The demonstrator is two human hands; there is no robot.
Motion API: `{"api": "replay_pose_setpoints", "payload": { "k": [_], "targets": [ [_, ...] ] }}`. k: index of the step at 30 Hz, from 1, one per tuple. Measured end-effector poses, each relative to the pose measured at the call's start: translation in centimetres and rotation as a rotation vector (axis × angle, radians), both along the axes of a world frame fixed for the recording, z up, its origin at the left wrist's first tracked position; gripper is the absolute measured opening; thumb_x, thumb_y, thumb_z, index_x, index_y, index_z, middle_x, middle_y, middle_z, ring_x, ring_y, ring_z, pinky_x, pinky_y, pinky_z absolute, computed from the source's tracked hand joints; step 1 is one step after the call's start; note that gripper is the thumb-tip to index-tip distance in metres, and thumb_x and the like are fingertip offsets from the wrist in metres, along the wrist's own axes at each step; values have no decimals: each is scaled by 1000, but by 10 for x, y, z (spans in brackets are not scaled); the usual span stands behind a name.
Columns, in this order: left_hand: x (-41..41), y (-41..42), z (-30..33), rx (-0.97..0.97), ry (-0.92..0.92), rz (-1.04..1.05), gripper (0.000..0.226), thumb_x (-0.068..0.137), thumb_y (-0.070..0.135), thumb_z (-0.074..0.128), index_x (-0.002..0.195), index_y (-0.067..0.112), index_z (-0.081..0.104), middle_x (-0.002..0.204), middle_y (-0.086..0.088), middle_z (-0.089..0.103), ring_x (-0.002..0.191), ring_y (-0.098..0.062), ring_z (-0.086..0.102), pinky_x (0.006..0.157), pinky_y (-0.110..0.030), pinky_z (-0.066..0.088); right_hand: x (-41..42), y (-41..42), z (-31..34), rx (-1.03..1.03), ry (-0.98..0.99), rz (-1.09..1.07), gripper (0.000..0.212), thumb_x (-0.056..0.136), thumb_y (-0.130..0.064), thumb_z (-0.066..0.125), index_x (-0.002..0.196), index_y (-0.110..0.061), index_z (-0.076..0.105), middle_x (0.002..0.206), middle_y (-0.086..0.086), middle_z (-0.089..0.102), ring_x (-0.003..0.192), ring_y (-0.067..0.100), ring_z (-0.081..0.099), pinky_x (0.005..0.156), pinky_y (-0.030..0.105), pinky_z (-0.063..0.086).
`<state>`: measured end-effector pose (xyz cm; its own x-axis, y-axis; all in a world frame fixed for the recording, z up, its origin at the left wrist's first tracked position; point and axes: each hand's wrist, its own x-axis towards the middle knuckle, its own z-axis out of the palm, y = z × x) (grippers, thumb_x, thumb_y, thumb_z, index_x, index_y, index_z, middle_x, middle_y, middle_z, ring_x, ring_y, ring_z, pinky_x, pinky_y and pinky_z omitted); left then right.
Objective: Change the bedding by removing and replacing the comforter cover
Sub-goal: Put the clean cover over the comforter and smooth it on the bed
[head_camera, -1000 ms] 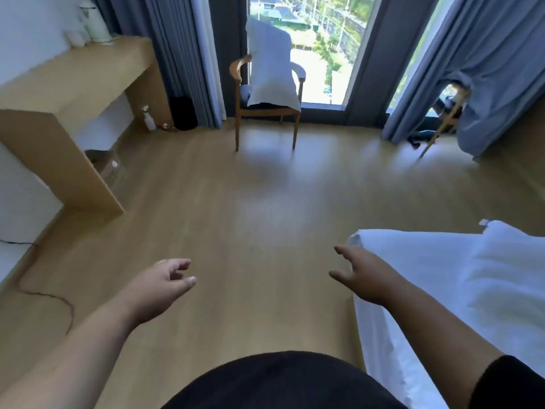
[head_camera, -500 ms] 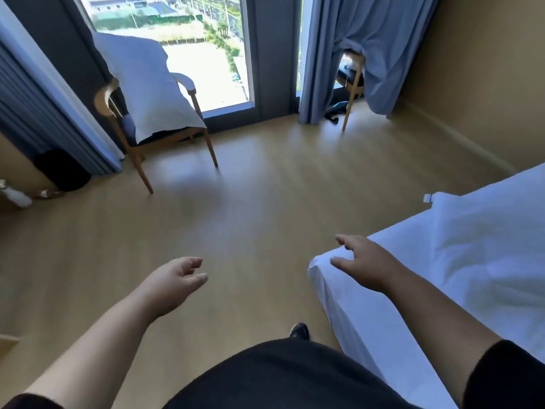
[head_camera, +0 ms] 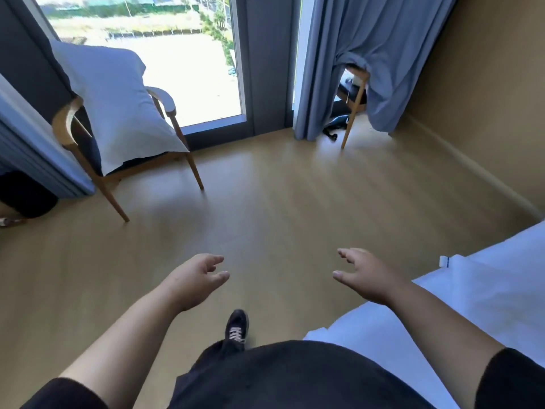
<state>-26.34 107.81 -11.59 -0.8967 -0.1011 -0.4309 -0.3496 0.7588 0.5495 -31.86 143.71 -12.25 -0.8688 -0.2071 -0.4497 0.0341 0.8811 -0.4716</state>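
The white bed (head_camera: 365,329) fills the lower right, with a thicker white comforter (head_camera: 501,278) lying on it and a small tag at its corner. My right hand (head_camera: 364,276) hovers above the floor, just left of the bed, fingers loosely spread and holding nothing. My left hand (head_camera: 194,280) is held out over the wooden floor, fingers relaxed, empty. A white pillow (head_camera: 118,104) leans in the wooden armchair (head_camera: 177,113) by the window.
A second chair (head_camera: 355,107) stands half under the blue curtain (head_camera: 374,54) at the back right. A dark bin (head_camera: 23,196) sits at the far left. My dark shoe (head_camera: 236,324) steps on the wooden floor (head_camera: 295,208) between chair and bed.
The view has swung to the right: the desk left the frame, and the armchair slid left. My right hand has lifted off the bed corner. My foot has come into view.
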Motion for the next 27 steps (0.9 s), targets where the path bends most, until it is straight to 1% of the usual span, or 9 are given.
{"api": "replay_pose_setpoints", "payload": {
  "k": [3, 6, 10, 14, 17, 20, 23, 25, 27],
  "targets": [
    [-80, 13, -12, -41, 15, -142, 54, 93, 46, 62, 142, 26, 51, 139, 8, 54, 125, -8, 54, 101, -25, 43, -47, 7, -13, -1, -20, -82, 68, 95, -43, 60, 154, -19, 35, 158, -3, 34, 140, 12, 40, 114, 35, 36],
    [-173, 22, -22, -69, 20, -257, 56, 93, 49, 60, 144, 28, 49, 141, 9, 52, 125, -8, 53, 101, -24, 40, -101, 13, -22, 2, -9, -196, 68, 94, -45, 60, 154, -22, 36, 159, -5, 32, 142, 11, 38, 114, 34, 34],
    [-303, 34, -24, -104, -13, -419, 58, 93, 52, 58, 145, 30, 47, 141, 7, 53, 126, -13, 54, 107, -30, 40, -165, 22, -20, 9, 7, -384, 67, 96, -41, 60, 154, -21, 35, 161, -3, 29, 144, 14, 36, 114, 31, 32],
    [-399, 79, -20, -93, -56, -617, 58, 91, 56, 59, 143, 33, 48, 138, 10, 55, 122, -12, 55, 97, -25, 41, -196, 41, -16, 25, -25, -535, 67, 97, -41, 59, 155, -21, 33, 163, 0, 25, 147, 15, 31, 114, 28, 27],
    [-448, 133, -24, -73, -61, -793, 58, 90, 54, 61, 143, 32, 49, 139, 10, 54, 124, -10, 54, 99, -26, 40, -201, 65, -18, 40, -54, -663, 68, 97, -44, 58, 156, -21, 32, 163, -1, 26, 147, 15, 31, 112, 27, 27],
    [-483, 199, -33, -63, -94, -965, 58, 90, 51, 63, 143, 30, 49, 141, 9, 53, 125, -11, 54, 104, -30, 41, -197, 95, -22, 48, -65, -799, 68, 97, -46, 57, 156, -21, 32, 163, -2, 27, 145, 16, 34, 114, 31, 30],
    [-509, 267, -43, -56, -138, -1096, 60, 90, 48, 65, 144, 28, 48, 143, 6, 52, 126, -13, 54, 108, -36, 42, -193, 133, -33, 28, -68, -929, 70, 98, -48, 55, 156, -21, 30, 164, -2, 26, 148, 16, 30, 116, 33, 28],
    [-524, 313, -50, -67, -153, -1166, 60, 90, 47, 66, 145, 27, 48, 142, 5, 53, 126, -13, 54, 105, -32, 42, -196, 161, -42, 17, -78, -995, 70, 98, -49, 55, 156, -19, 31, 163, 0, 26, 148, 18, 30, 116, 32, 27],
    [-540, 359, -55, -93, -157, -1235, 60, 91, 45, 66, 145, 26, 48, 142, 4, 53, 126, -12, 53, 103, -30, 41, -203, 192, -51, 15, -103, -1058, 66, 98, -47, 55, 150, -10, 39, 158, 6, 36, 142, 23, 39, 113, 36, 34]
  ]
}}
